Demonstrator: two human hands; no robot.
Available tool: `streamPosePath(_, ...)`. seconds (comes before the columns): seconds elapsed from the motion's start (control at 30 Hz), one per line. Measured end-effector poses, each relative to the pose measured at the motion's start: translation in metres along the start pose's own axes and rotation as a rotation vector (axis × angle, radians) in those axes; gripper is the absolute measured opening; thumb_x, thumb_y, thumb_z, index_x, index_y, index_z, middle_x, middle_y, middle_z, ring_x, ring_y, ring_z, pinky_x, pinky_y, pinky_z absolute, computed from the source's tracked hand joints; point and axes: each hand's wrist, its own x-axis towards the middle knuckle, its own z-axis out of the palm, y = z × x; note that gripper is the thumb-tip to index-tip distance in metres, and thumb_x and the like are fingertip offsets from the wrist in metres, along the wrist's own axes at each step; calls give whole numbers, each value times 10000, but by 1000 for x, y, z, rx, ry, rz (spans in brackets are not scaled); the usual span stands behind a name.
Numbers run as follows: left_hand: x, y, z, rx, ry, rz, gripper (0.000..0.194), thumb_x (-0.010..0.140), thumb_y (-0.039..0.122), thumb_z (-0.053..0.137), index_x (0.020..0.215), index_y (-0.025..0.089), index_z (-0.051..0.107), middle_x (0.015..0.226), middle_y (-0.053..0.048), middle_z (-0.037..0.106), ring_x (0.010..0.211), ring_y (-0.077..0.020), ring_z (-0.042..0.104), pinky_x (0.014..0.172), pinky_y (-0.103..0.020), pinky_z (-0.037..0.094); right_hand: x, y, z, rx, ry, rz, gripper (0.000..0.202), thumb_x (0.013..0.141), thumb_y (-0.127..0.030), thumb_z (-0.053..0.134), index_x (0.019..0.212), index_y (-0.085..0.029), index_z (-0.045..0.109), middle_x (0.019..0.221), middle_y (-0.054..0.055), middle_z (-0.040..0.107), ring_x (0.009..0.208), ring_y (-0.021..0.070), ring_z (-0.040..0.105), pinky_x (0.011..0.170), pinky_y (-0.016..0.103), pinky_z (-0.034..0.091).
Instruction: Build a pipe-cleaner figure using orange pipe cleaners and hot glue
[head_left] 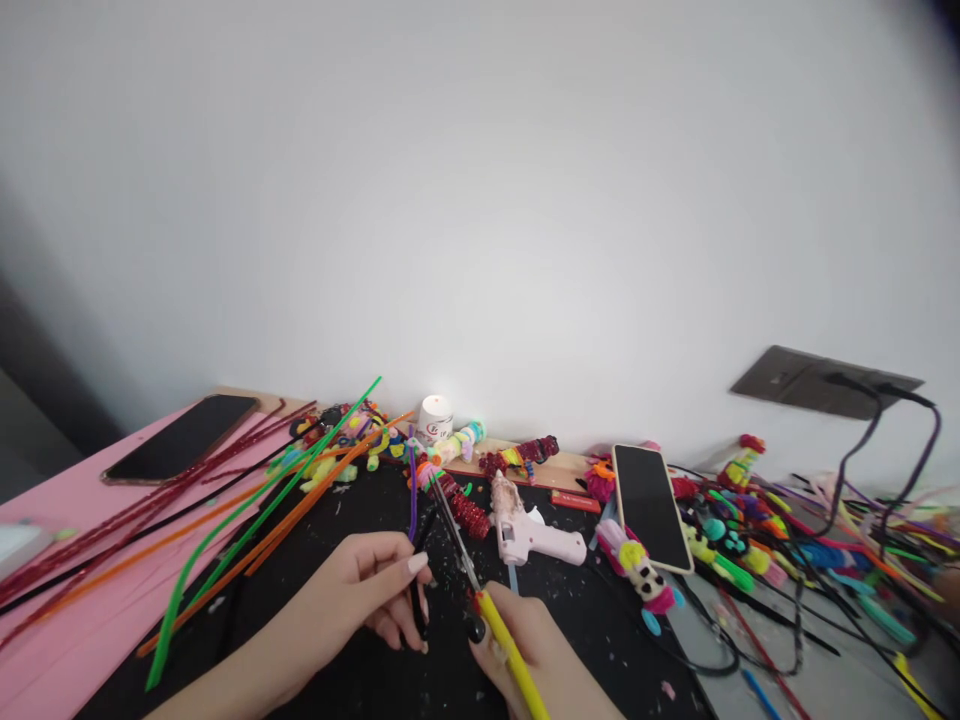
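Note:
My left hand (386, 590) pinches a short black pipe cleaner (418, 607) between thumb and fingers, over the black mat. To its right, my right hand (510, 640) is closed around scissors with a yellow handle (508, 645). The metal blades point up and away, near the tip of the black piece. A purple pipe cleaner (412, 490) stands just beyond my left fingers. Behind the scissors lies a dark red tinsel coil (469, 508). A pale pink glue gun (536, 535) rests right of the blades.
Green (247, 530) and orange pipe cleaners lie at left, near a dark phone (180, 438) on pink sheets. A white cup (435, 420) stands by the wall. At right are another phone (651, 505), fuzzy figures, cables and a wall socket (817, 380).

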Motion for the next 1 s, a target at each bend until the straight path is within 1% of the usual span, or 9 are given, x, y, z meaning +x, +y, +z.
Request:
streamPosePath(0.23,3,-4,-2,7,-31,10,420,718,546,683,724,138,582,601,-8,678,503,-130,670,444,-157,426,1,-8,-1,-53,-22,35,288,896,-375,438,881,-141,606,818,71,620,826,211,533,682,247,418)
streamPosePath(0.5,0,-6,-3,25,-42,-1,419,727,544,676,735,136,577,615,-19,690,525,-139,683,453,-157,433,1,-8,-1,-33,-36,85,328,893,-425,429,863,-143,594,779,62,597,793,205,525,628,240,393)
streamPosePath(0.67,2,-6,-3,33,-52,-8,421,729,548,670,730,138,578,584,-15,681,517,-144,683,446,-158,429,3,-8,-1,-46,-38,94,346,889,-443,427,833,-142,589,765,61,591,797,208,516,626,242,383)
streamPosePath(0.77,2,-6,-3,41,-51,-21,417,726,544,675,724,139,574,599,-22,687,520,-147,685,446,-160,432,6,-6,-1,-77,-47,95,294,884,-391,445,825,-142,589,777,58,599,781,194,511,625,236,377)
streamPosePath(0.87,2,-6,-3,23,-75,-28,413,730,539,674,726,138,572,620,-31,695,522,-148,687,450,-162,441,8,-4,0,-128,-55,91,220,869,-327,480,807,-148,590,786,47,607,741,169,505,610,222,370)
streamPosePath(1.0,4,-8,-5,-8,-81,-1,425,756,564,628,768,140,591,657,-15,682,476,-133,670,420,-161,435,10,-3,5,-226,-36,115,113,817,-258,546,760,-161,548,713,21,589,648,141,478,557,208,346)
